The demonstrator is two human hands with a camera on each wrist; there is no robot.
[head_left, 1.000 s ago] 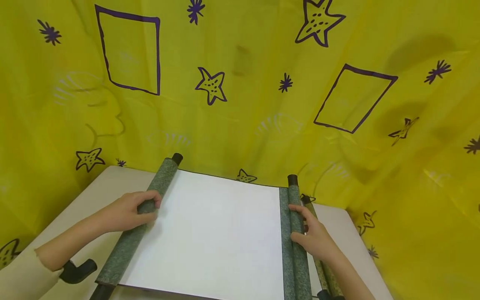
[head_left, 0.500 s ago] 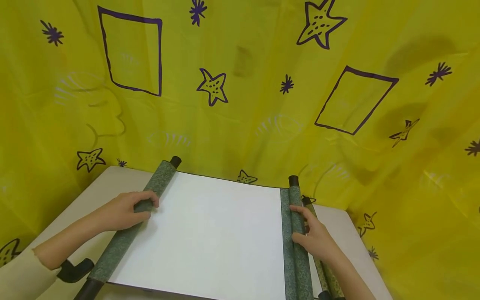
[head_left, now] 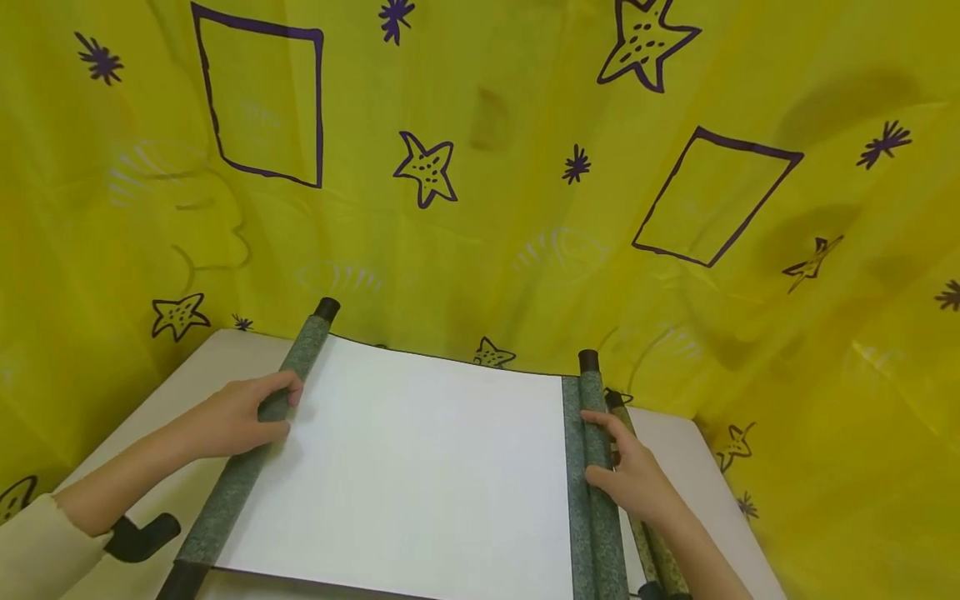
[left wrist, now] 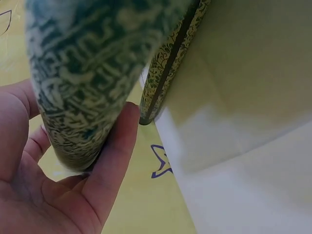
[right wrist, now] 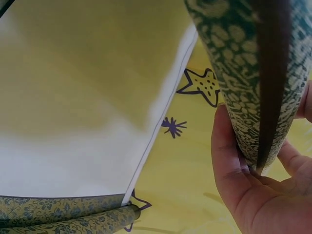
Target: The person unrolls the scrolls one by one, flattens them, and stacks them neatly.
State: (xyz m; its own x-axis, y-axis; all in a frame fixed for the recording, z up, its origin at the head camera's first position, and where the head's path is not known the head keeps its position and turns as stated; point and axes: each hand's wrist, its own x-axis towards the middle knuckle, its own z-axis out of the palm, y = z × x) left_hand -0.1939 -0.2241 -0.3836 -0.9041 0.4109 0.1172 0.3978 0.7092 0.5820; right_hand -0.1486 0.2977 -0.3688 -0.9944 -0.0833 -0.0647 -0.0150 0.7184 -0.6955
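Observation:
A hanging scroll [head_left: 427,467] lies partly unrolled, its white sheet flat between two green patterned rolls with dark knobs. My left hand [head_left: 232,419] grips the left roll [head_left: 225,500], thumb and fingers curled round it. In the left wrist view the roll [left wrist: 87,97] stands between the thumb and fingers of my left hand [left wrist: 53,200]. On the other side, my right hand [head_left: 633,471] holds the right roll [head_left: 602,517] between thumb and fingers. The right wrist view shows this roll [right wrist: 239,63] lifted in the fingers of my right hand [right wrist: 273,195].
A second, olive-patterned scroll [head_left: 660,554] lies right of the right roll, partly behind my right forearm. A black curved piece [head_left: 142,537] is near my left wrist. The pale tabletop [head_left: 701,467] backs onto a yellow curtain [head_left: 480,217] with drawn stars and frames.
My left hand has moved left with the left roll, and more of the white sheet shows. My right hand and the right roll have hardly moved.

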